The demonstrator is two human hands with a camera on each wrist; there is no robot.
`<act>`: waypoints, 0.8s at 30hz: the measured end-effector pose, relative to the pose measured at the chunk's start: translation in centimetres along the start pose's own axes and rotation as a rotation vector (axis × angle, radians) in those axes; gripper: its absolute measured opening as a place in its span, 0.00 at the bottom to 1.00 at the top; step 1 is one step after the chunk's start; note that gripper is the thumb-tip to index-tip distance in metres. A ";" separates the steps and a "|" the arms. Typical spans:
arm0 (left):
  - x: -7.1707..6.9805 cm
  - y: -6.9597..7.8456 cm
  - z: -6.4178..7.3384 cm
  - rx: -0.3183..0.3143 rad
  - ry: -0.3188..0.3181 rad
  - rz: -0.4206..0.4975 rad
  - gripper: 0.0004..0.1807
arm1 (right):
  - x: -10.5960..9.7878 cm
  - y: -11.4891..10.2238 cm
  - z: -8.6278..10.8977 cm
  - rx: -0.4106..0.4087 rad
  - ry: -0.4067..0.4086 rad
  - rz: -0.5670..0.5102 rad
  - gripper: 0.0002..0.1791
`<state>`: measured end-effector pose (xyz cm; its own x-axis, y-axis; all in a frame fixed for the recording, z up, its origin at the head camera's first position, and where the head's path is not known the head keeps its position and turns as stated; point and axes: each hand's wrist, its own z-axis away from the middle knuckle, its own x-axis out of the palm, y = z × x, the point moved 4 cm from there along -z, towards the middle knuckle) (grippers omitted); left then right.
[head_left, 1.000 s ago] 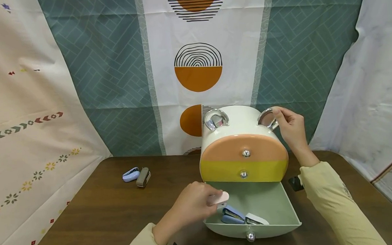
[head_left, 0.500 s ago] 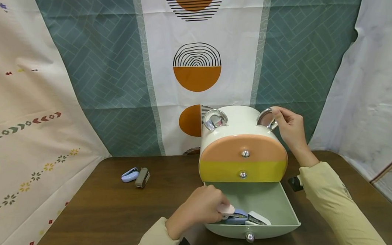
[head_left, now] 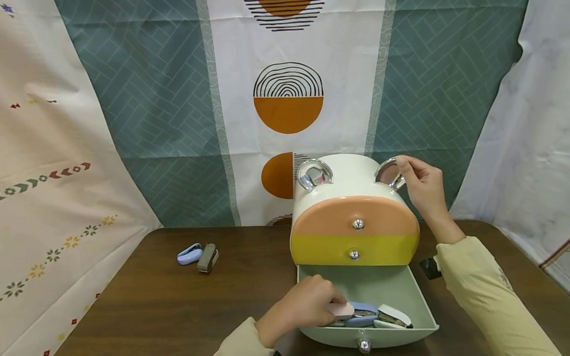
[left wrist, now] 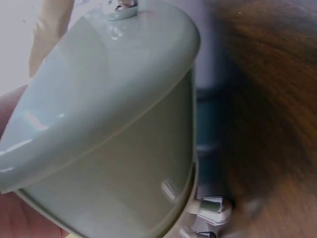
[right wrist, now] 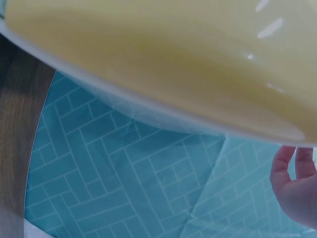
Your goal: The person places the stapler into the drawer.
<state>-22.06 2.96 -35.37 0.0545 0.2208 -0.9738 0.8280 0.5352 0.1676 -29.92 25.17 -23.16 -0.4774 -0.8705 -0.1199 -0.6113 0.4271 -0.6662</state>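
My left hand (head_left: 307,308) grips a pale pink mini stapler (head_left: 342,310) low inside the pulled-out green drawer (head_left: 377,280). Right beside it in the drawer lie a blue stapler (head_left: 363,315) and a white stapler (head_left: 394,316). My right hand (head_left: 424,184) pinches the silver, ear-shaped piece (head_left: 388,171) on top of the rounded drawer box (head_left: 350,174). In the left wrist view the drawer front (left wrist: 124,54) hides the staplers. The right wrist view has my right hand's fingers (right wrist: 282,161) at the box's edge.
On the wooden table's (head_left: 151,303) left part, a lavender stapler (head_left: 189,254) and a grey-brown stapler (head_left: 208,258) lie close together. Above the drawer, the orange drawer (head_left: 326,217) and yellow drawer (head_left: 318,250) are closed. A patterned curtain (head_left: 166,125) hangs behind the table.
My left hand has moved right and lower into the drawer with the pink stapler. The blue and white staplers have slid right. My right hand stays on the ear-shaped piece.
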 end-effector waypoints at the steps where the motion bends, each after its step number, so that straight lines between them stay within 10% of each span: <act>1: 0.1 0.0 0.0 -0.005 0.001 -0.001 0.11 | 0.0 -0.4 0.1 0.000 -0.001 -0.005 0.15; 13: 0.3 -0.2 0.1 -0.046 -0.004 0.016 0.12 | 0.0 1.2 -0.3 0.017 0.002 0.024 0.14; 24: -0.6 -0.7 0.8 -0.039 0.028 0.097 0.11 | 0.0 -1.8 0.5 -0.014 -0.010 -0.015 0.16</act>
<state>-22.24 1.78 -35.00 0.1167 0.2955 -0.9482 0.7971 0.5416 0.2669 -28.50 24.28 -22.33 -0.4618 -0.8792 -0.1177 -0.6271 0.4174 -0.6576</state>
